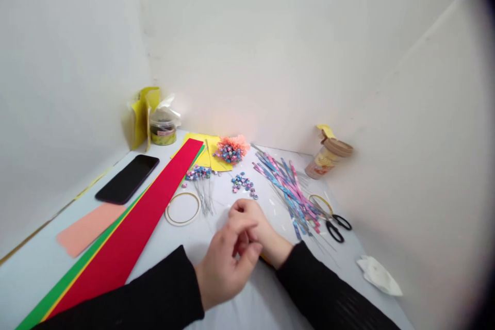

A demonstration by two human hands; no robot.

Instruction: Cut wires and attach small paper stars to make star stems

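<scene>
My left hand (228, 260) is near the front middle of the table, crossing close in front of my right wrist. Its index finger reaches out, the thumb stays apart from it, and the other fingers curl loosely; nothing shows in it. Just beyond, my right hand (253, 219) is bent inward with its fingers curled, and what they hold, if anything, is hidden. Small folded paper stars (243, 184) in blue and pink lie beyond the hands. To the right is a loose pile of pink and blue paper strips (288, 185) with thin wires. A small dark and orange thing (265, 259) shows partly under my right wrist.
Left are long red paper sheets (135, 237), a phone (127, 179), pink paper (88, 229) and a tape roll (182, 209). At the back are a star-filled paper flower (232, 152) and a tub (163, 131). Right: scissors (335, 229), a cup (327, 159), a tissue (379, 276). Walls enclose the table.
</scene>
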